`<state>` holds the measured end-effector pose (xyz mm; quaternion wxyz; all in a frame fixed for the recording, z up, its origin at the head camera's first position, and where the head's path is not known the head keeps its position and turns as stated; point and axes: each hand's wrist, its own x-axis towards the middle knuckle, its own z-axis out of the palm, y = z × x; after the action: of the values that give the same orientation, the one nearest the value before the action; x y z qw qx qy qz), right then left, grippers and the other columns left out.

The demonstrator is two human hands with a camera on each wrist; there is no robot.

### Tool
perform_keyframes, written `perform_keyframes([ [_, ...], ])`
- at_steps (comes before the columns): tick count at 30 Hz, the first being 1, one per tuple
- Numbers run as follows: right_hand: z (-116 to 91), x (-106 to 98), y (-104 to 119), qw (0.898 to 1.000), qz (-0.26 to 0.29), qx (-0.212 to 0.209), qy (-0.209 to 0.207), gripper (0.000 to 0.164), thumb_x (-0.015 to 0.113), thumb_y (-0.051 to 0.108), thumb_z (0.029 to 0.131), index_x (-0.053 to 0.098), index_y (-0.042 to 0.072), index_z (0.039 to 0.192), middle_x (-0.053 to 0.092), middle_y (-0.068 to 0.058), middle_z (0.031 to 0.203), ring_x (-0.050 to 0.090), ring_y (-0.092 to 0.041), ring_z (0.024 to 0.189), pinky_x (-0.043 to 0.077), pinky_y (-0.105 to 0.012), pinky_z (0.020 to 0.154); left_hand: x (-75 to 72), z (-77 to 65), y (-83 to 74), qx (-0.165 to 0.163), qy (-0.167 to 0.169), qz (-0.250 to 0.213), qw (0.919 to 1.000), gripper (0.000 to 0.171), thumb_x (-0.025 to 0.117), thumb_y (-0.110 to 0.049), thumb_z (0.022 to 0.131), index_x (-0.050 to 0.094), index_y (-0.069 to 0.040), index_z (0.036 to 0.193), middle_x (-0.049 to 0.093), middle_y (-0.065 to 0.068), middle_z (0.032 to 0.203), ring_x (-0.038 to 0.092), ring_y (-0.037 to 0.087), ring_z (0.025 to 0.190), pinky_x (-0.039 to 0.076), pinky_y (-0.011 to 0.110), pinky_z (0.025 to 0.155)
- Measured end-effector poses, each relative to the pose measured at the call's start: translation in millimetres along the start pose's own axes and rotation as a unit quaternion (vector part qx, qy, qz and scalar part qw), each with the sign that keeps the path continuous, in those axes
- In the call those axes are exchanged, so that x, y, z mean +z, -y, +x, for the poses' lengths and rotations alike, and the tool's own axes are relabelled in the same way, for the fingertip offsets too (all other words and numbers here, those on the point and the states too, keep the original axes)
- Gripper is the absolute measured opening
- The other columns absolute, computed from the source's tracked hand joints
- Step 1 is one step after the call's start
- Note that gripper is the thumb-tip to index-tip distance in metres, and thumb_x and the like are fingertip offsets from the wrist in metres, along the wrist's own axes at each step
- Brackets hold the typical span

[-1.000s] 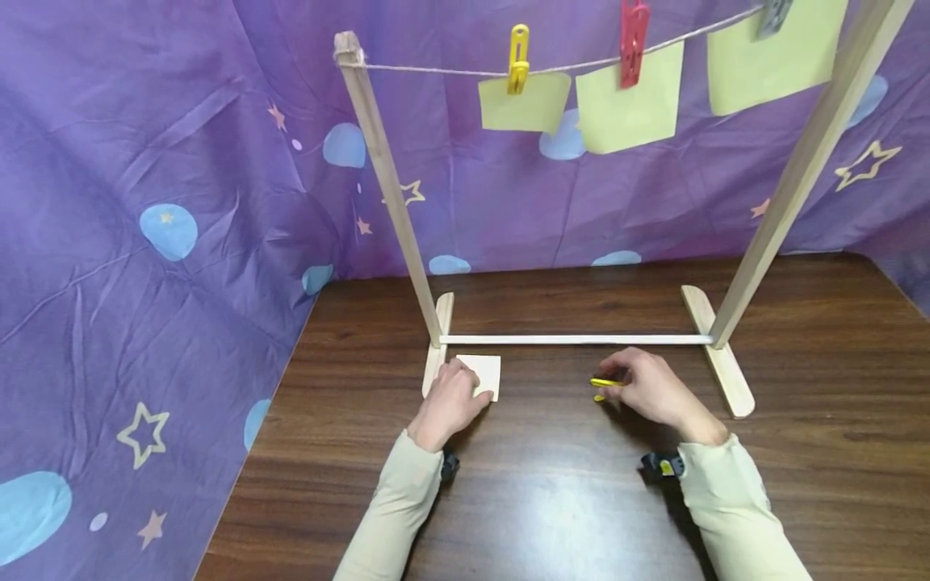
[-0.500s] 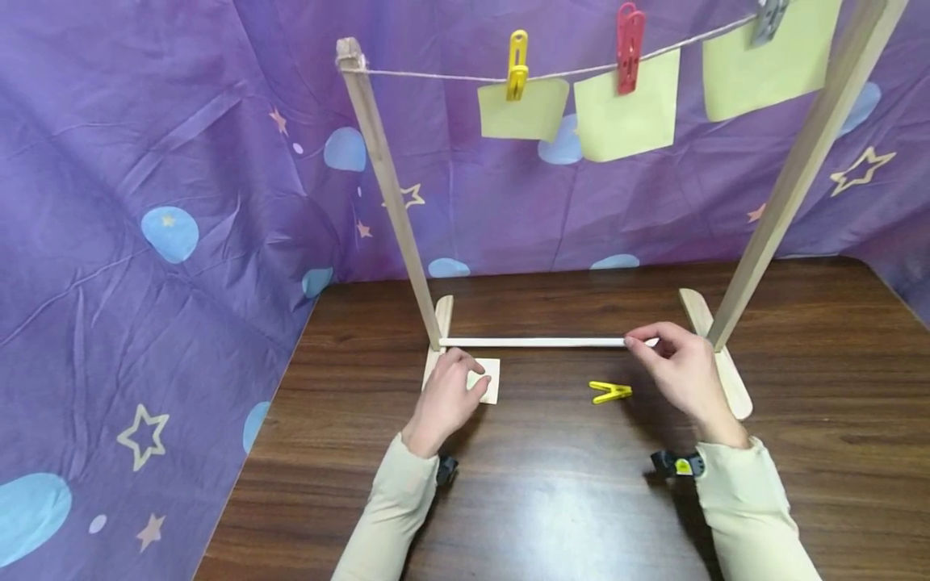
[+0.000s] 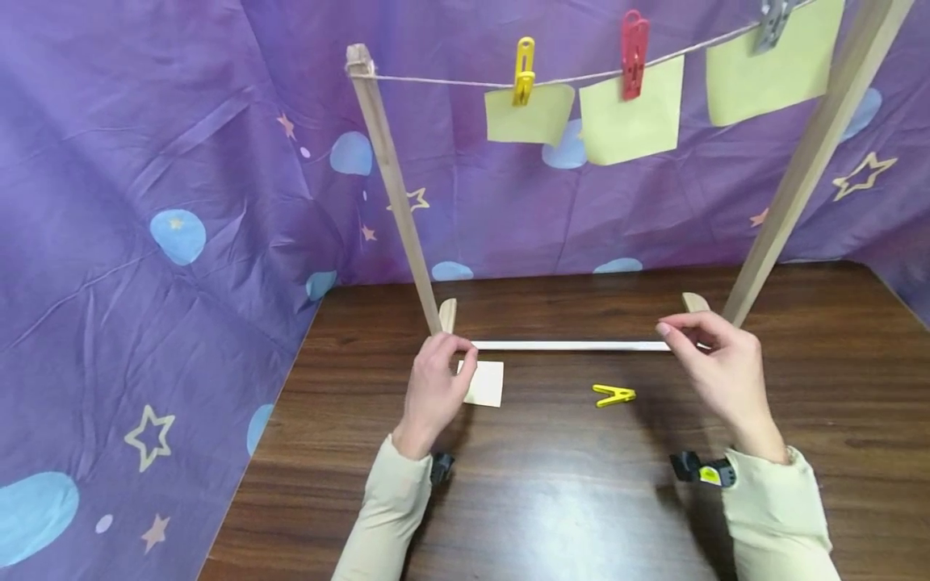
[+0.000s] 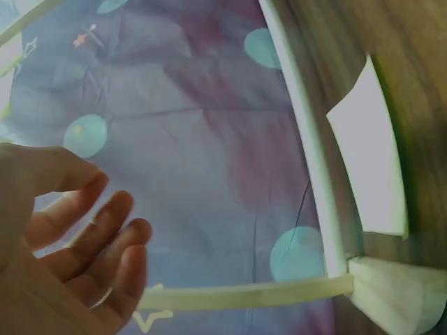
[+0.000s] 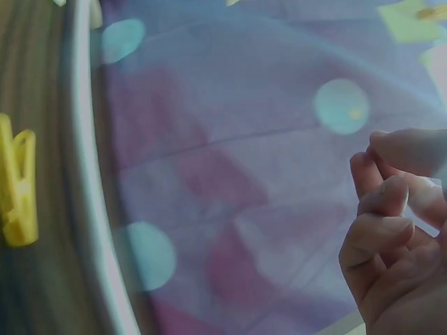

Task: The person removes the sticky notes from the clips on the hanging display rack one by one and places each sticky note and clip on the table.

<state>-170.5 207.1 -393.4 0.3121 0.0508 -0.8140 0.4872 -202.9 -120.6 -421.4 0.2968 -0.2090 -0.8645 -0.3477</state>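
Observation:
In the head view my left hand hovers over the left foot of the wooden stand, fingers loosely curled and holding nothing. Beside it, a small pale square of paper lies on the table. Raised near the right post, my right hand is also without anything in it; the right wrist view shows its thumb and forefinger close together. A yellow clothespin lies on the table between the hands, nearer the right one. The left wrist view shows the paper away from the left hand.
A string runs between the posts. Along it, yellow, red and grey clothespins hold yellow-green paper sheets. A white rod joins the stand's feet low down. Purple cloth hangs behind and to the left.
My right hand has let go of the yellow clothespin, leaving it on the table, and moved up and right. My left hand has come off the paper, rising and shifting slightly left.

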Motion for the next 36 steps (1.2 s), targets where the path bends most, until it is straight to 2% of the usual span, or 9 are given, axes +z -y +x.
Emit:
perform_keyframes([
  [5, -0.7, -4.8, 21.4, 0.999, 0.041, 0.0, -0.01, 0.009, 0.069, -0.003, 0.084, 0.07, -0.007, 0.092, 0.065, 0.025, 0.078, 0.054, 0.008, 0.06, 0.042, -0.008, 0.056, -9.2, 4.2, -0.7, 0.004, -0.046, -0.036, 0.9983, 0.004, 0.066, -0.007, 0.086, 0.069, -0.004, 0.085, 0.066, 0.008, 0.081, 0.059, 0.02, 0.076, 0.048, 0.03, 0.069],
  [9, -1.6, -7.8, 37.2, 0.997, 0.08, -0.018, -0.018, 0.01, 0.067, -0.007, 0.083, 0.071, -0.006, 0.093, 0.069, 0.015, 0.084, 0.057, 0.005, 0.064, 0.044, -0.008, 0.057, -16.5, 7.7, -3.5, 0.002, -0.067, -0.079, 0.9946, 0.005, 0.065, -0.007, 0.086, 0.069, -0.004, 0.085, 0.067, 0.007, 0.082, 0.061, 0.019, 0.075, 0.049, 0.027, 0.068],
  [13, 0.8, -7.8, 51.5, 0.991, 0.12, -0.051, -0.009, 0.013, 0.065, -0.011, 0.083, 0.07, -0.007, 0.094, 0.07, 0.007, 0.09, 0.06, 0.001, 0.066, 0.047, -0.009, 0.058, -21.2, 11.7, -4.7, -0.006, -0.073, -0.108, 0.9914, 0.006, 0.065, -0.008, 0.087, 0.069, -0.004, 0.086, 0.068, 0.008, 0.081, 0.061, 0.019, 0.072, 0.048, 0.023, 0.064],
  [16, 8.6, -5.8, 65.0, 0.985, 0.155, -0.073, 0.001, 0.012, 0.062, -0.013, 0.084, 0.067, -0.013, 0.095, 0.069, 0.004, 0.09, 0.06, -0.002, 0.065, 0.047, -0.009, 0.056, -24.0, 17.5, -4.4, -0.011, -0.072, -0.118, 0.9903, 0.006, 0.066, -0.008, 0.088, 0.07, -0.004, 0.086, 0.067, 0.008, 0.081, 0.059, 0.018, 0.069, 0.046, 0.021, 0.061],
  [20, 24.3, -4.3, 90.7, 0.98, 0.172, -0.103, -0.001, 0.016, 0.061, -0.015, 0.083, 0.064, -0.017, 0.099, 0.068, 0.002, 0.09, 0.06, -0.003, 0.063, 0.046, -0.01, 0.054, -29.5, 30.2, -7.2, -0.014, -0.075, -0.135, 0.9879, 0.007, 0.067, -0.009, 0.088, 0.07, -0.003, 0.087, 0.068, 0.009, 0.082, 0.057, 0.016, 0.067, 0.046, 0.025, 0.057],
  [24, 42.4, -2.7, 120.3, 0.971, 0.192, -0.14, -0.009, 0.023, 0.062, -0.015, 0.081, 0.063, -0.018, 0.103, 0.068, -0.002, 0.096, 0.061, -0.004, 0.063, 0.046, -0.011, 0.054, -35.6, 46.1, -15.0, -0.026, -0.07, -0.155, 0.9851, 0.008, 0.066, -0.008, 0.088, 0.07, -0.002, 0.09, 0.068, 0.01, 0.084, 0.059, 0.015, 0.073, 0.048, 0.026, 0.06],
  [27, 55.5, 0.3, 143.2, 0.968, 0.192, -0.159, -0.007, 0.025, 0.063, -0.013, 0.082, 0.064, -0.014, 0.107, 0.066, -0.004, 0.1, 0.063, -0.005, 0.068, 0.047, -0.011, 0.055, -39.1, 59.2, -22.2, -0.038, -0.064, -0.17, 0.9826, 0.009, 0.065, -0.007, 0.088, 0.07, -0.001, 0.092, 0.068, 0.01, 0.085, 0.059, 0.014, 0.074, 0.048, 0.024, 0.063],
  [32, 76.2, 6.7, 175.6, 0.976, 0.114, -0.186, 0.005, 0.029, 0.065, -0.007, 0.083, 0.066, -0.003, 0.112, 0.063, 0.002, 0.105, 0.065, -0.003, 0.077, 0.048, -0.009, 0.059, -46.9, 83.6, -35.5, -0.04, -0.066, -0.193, 0.9782, 0.011, 0.063, -0.007, 0.09, 0.069, -0.001, 0.097, 0.07, 0.012, 0.092, 0.063, 0.017, 0.075, 0.051, 0.027, 0.064],
  [36, 93.0, 15.1, 194.3, 0.979, 0.055, -0.198, 0.018, 0.034, 0.067, 0.0, 0.085, 0.064, 0.003, 0.118, 0.061, 0.005, 0.111, 0.064, 0.003, 0.08, 0.048, -0.007, 0.063, -53.5, 102.6, -43.9, -0.053, -0.067, -0.229, 0.9697, 0.015, 0.061, -0.007, 0.091, 0.067, 0.001, 0.102, 0.071, 0.015, 0.099, 0.067, 0.021, 0.084, 0.053, 0.029, 0.071],
])
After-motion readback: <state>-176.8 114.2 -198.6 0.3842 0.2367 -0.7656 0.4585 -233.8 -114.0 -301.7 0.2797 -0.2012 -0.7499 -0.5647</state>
